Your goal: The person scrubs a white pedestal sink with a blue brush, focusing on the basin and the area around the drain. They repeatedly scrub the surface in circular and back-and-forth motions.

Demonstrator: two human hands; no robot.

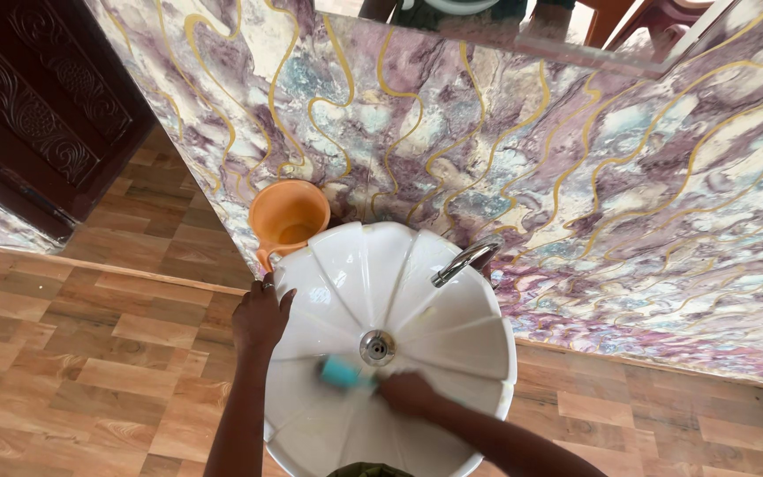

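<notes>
Two hands: both the person's own, both on the white basin, seen from above.
Basin point(452, 309): white, glossy, round, scalloped like a shell with ribs running into the centre; sits low centre of view, against the marbled wall.
Drain point(377, 347): small round metal ring at the basin's middle, dark hole inside.
Sponge point(341, 372): small teal block, blurred, flat on the inner basin slope at about 7 o'clock from the drain, just beside it.
Right hand point(408, 393): at 5 o'clock from the drain, fingers curled and closed on the sponge's right end, pressing it on the basin; blurred, exact finger hold cannot be told.
Left hand point(260, 316): on the basin rim at 9 o'clock, fingers bent over the edge, gripping the rim; ring on one finger.
Tap point(467, 260): chrome, curved spout, at about 1 o'clock on the rim, pointing inward to the drain.
Jug point(289, 218): orange plastic, with handle, open top, on the floor at 11 o'clock from the basin, touching or just behind its rim.
Wall point(576, 177): purple, white, teal marble pattern with gold wavy lines, fills 12 to 3 o'clock.
Floor point(90, 353): brown wood-look tiles, 6 to 9 o'clock and lower right.
Door point(37, 97): dark carved wood, 10 o'clock corner.
</notes>
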